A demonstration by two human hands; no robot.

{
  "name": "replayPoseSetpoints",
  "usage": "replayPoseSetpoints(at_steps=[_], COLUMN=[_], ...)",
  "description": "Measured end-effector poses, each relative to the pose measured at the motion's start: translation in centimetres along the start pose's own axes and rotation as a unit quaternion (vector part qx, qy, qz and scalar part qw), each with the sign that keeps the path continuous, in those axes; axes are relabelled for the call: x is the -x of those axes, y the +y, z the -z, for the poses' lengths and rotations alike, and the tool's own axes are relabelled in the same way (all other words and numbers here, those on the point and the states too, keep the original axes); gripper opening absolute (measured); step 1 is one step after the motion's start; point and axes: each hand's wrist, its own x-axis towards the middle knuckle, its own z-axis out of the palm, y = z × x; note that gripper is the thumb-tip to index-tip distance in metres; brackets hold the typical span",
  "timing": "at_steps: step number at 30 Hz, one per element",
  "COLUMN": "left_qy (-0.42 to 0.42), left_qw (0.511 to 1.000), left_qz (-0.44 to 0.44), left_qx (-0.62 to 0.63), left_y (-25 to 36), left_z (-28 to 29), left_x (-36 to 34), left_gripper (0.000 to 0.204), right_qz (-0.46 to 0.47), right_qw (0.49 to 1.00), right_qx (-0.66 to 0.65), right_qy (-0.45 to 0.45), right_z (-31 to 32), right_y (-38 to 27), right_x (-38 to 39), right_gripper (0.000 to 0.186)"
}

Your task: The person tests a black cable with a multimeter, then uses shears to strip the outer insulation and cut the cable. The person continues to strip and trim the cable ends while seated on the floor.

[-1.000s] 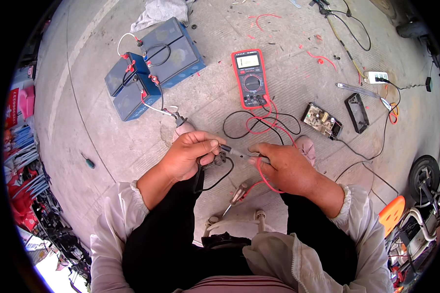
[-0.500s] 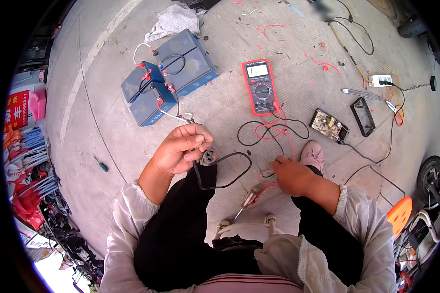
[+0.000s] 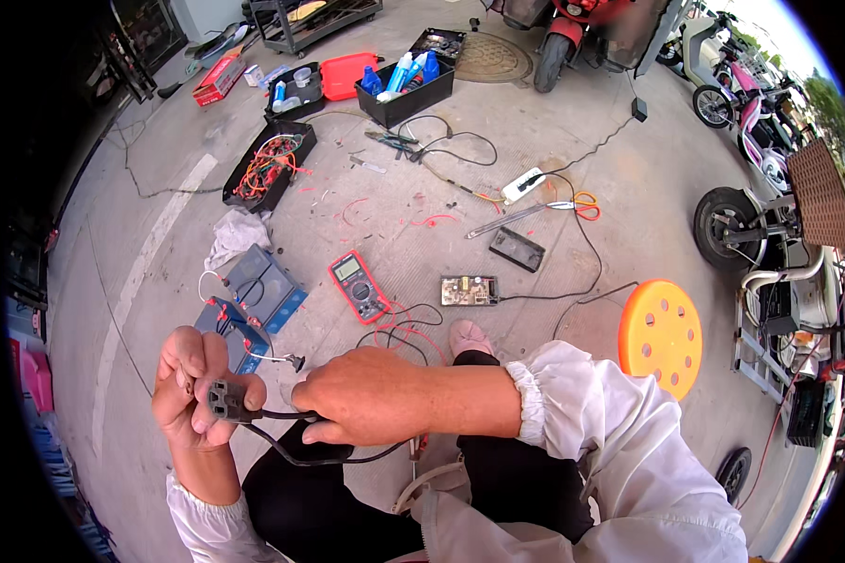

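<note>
My left hand (image 3: 186,394) grips a dark three-hole connector (image 3: 227,401) with black cable (image 3: 282,448) running from it. My right hand (image 3: 376,399) is beside it, fingers curled on that cable. Behind my hands, blue batteries (image 3: 268,291) joined by short leads stand on the concrete, with a white lead ending in a dark plug (image 3: 296,361). A red multimeter (image 3: 357,286) lies farther forward with red and black leads. An opened circuit board (image 3: 469,290) and its black casing (image 3: 516,249) lie to the right of it.
An orange stool top (image 3: 660,338) is at my right, near parked scooters (image 3: 554,52). A power strip (image 3: 521,185), orange-handled scissors (image 3: 582,205), tool boxes (image 3: 404,98), a tray of wires (image 3: 263,174) and a rag (image 3: 235,239) lie ahead on the floor (image 3: 160,300).
My right hand has left the grey probe with red lead and moved left onto the black cable. My left hand still holds the connector. The view has tilted up, showing more floor ahead.
</note>
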Motion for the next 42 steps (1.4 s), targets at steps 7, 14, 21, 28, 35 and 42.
replayPoseSetpoints(at_steps=[7,14,21,28,35,42], left_qy=[0.287,0.353,0.345,0.397,0.437,0.471], left_qw=[0.952,0.909,0.902,0.859,0.864,0.863], left_qz=[0.017,0.116,-0.023,-0.067,0.017,0.004], left_qx=[-0.106,-0.187,-0.258,-0.317,-0.25,-0.182], left_y=[-3.3,-6.8,-8.5,-8.7,-7.5,-7.5], left_z=[-3.0,-3.9,-4.1,-3.4,-4.4,-4.9], left_x=[2.8,5.7,4.8,4.3,3.7,3.3], left_gripper=[0.021,0.024,0.018,0.013,0.024,0.023], right_qz=[-0.065,-0.155,-0.13,-0.098,-0.1,-0.098], right_qw=[0.991,0.97,0.958,0.965,0.967,0.971], right_qx=[-0.01,-0.055,-0.045,-0.033,-0.053,-0.063], right_qy=[0.12,0.181,0.251,0.24,0.228,0.207], right_z=[-3.0,-8.2,-7.5,-8.0,-7.2,-6.7], right_y=[-6.8,-7.0,-5.9,-5.3,-5.1,-5.5], right_x=[5.7,7.0,6.0,5.0,4.5,4.7], right_gripper=[0.027,0.027,0.027,0.027,0.025,0.025])
